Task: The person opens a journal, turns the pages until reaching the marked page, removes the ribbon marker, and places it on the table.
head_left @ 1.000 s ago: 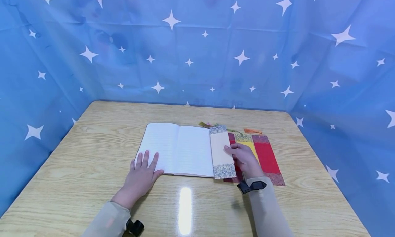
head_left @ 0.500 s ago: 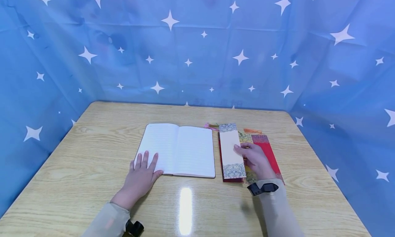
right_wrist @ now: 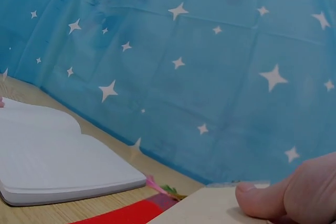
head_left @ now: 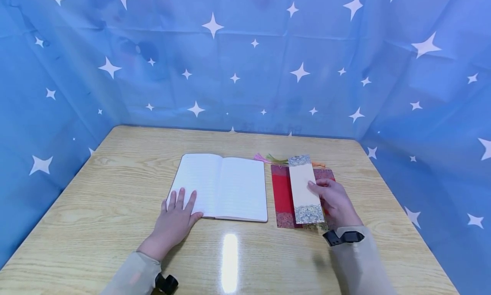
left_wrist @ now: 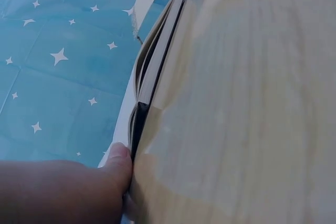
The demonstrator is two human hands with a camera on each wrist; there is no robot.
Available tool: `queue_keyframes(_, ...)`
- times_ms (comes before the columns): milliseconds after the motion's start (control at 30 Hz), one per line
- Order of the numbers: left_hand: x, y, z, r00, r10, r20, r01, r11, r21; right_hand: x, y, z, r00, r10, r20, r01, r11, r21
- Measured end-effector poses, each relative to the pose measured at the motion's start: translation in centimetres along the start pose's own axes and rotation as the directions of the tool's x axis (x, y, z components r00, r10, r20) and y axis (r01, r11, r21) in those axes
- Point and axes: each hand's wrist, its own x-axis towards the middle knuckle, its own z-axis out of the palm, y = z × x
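Note:
An open notebook [head_left: 241, 188] with lined white pages lies mid-table. My left hand [head_left: 178, 218] rests with spread, straight fingers on the lower left of its left page; the thumb [left_wrist: 119, 163] shows at the lower edge in the left wrist view. To the right, my right hand [head_left: 333, 199] pinches a cream bookmark [head_left: 304, 186] with blue patterned ends, thumb on top. That bookmark is over a row of others: a red bookmark [head_left: 281, 197] shows at its left, while those at its right are mostly hidden by it and my hand.
Pink [head_left: 261, 158], green [head_left: 277, 159] and orange tassels [head_left: 318, 164] stick out beyond the bookmarks' far ends. The wooden table [head_left: 126, 167] ends at a blue curtain [head_left: 245, 52] with white stars. Light reflects as a bright strip on the tabletop.
My right hand has carried the cream bookmark rightward, from the notebook's right edge to over the row of bookmarks, uncovering the red one at left. The left hand has stayed put.

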Motion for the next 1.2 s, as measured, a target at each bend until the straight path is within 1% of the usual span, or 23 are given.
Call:
queue_keyframes(300,-0.1,0.0,-0.2,1.000,-0.001,0.013,0.002,1.000,-0.022,-0.2,0.1,-1.5,0.999,0.039,-0.032,-0.040,0.998,-0.044)
queue_keyframes(400,-0.1,0.0,-0.3,1.000,-0.002,0.012,0.003,1.000,-0.022,-0.3,0.2,-1.9,0.998,0.063,-0.022,-0.064,0.998,-0.010)
queue_keyframes(500,-0.1,0.1,-0.4,1.000,0.001,0.009,-0.001,1.000,-0.020,-0.4,0.3,-2.5,0.995,0.096,-0.011,-0.096,0.994,0.044)
queue_keyframes(633,-0.1,0.2,-0.6,1.000,0.004,0.003,-0.004,1.000,-0.023,-0.4,0.4,-3.2,0.997,0.079,-0.023,-0.078,0.996,0.037)
queue_keyframes(800,-0.2,0.3,-0.8,1.000,-0.001,0.000,0.001,1.000,-0.026,-0.3,0.6,-3.9,0.999,0.020,-0.049,-0.023,0.998,-0.050)
queue_keyframes(967,-0.2,0.2,-0.7,1.000,0.005,-0.009,-0.005,1.000,-0.025,-0.3,0.7,-4.7,0.998,-0.026,-0.064,0.017,0.990,-0.137)
queue_keyframes(1067,-0.2,0.1,-0.5,1.000,0.006,-0.008,-0.006,1.000,-0.021,-0.4,0.7,-5.1,0.997,-0.035,-0.068,0.023,0.985,-0.172)
queue_keyframes(1200,-0.2,0.1,-0.4,1.000,0.004,-0.010,-0.004,1.000,-0.023,-0.5,0.7,-5.6,0.997,-0.024,-0.073,0.010,0.983,-0.181)
